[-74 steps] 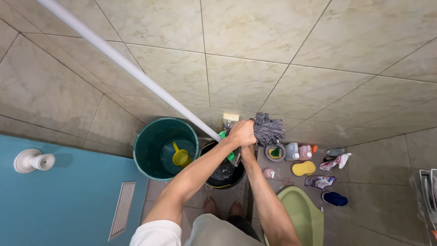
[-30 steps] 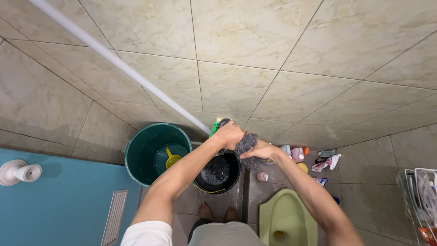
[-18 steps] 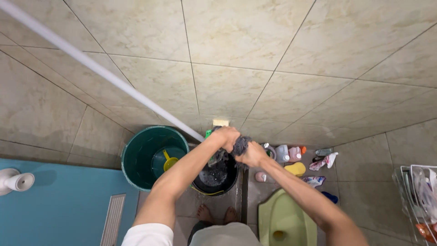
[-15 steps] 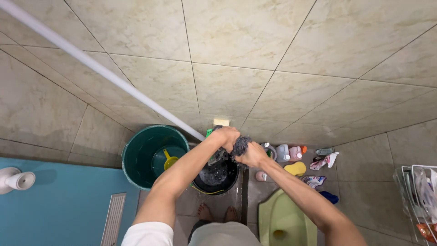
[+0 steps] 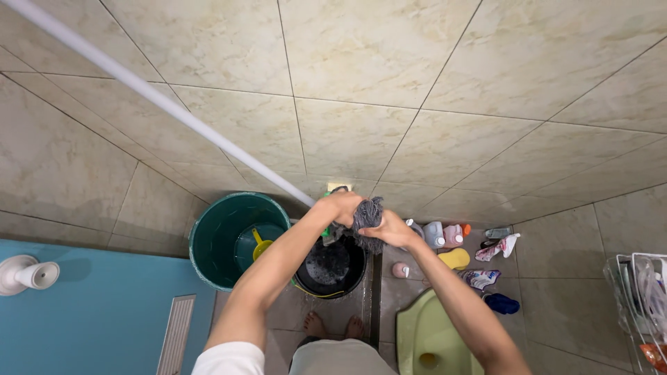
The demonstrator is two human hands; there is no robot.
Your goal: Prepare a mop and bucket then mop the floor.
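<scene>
The grey mop head [image 5: 367,215] is bunched over the black bucket [image 5: 332,267], its white handle [image 5: 153,97] slanting up across the tiled wall. The left hand [image 5: 340,207] clutches its top and the right hand [image 5: 392,230] squeezes the strands. A green bin [image 5: 212,239] stands just beside the bucket, with bottles [image 5: 445,235] along the floor.

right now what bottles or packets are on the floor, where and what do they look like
White jug: by the wall, right of the black bucket, squat.
Pink bottle: beside the jug, orange cap.
Printed pouch: flat on the floor, right of the green squat toilet.
</scene>
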